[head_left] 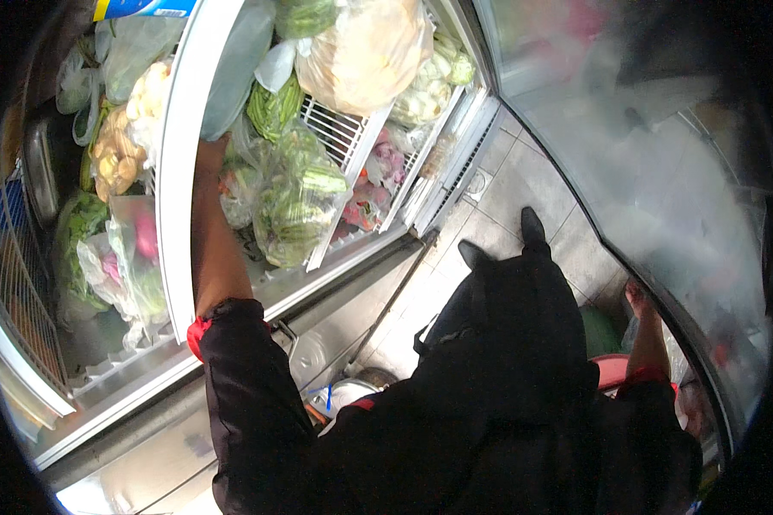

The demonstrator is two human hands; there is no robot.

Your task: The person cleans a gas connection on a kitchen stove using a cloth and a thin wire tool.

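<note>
Black sleeves with red cuffs fill the lower part of the view, the person's dark clothing between them and two dark shoes (524,236) on the grey tiled floor (524,184) below. From the left cuff the bare forearm reaches up into an open refrigerator (176,215), and the left hand (210,150) disappears behind clear plastic bags, so whether its fingers are spread or closed cannot be told. It lies against a clear bag of green vegetables (296,202), a bulging, crumpled pack that rests on a white wire shelf (339,133). Above that sits a large translucent bag of pale yellowish contents (365,51), with small light-green vegetables (429,90) beside it to the right. Lower down, under the wire shelf, lie bags with pink contents (374,193). Left of the white centre post, other bags hold knobbly tan roots (116,154) and leafy greens (82,227). A blue and yellow package (142,9) shows at the top edge. The right hand (637,299) rests against the edge of the fogged glass door (653,180); its fingers are too blurred to tell their pose.
</note>
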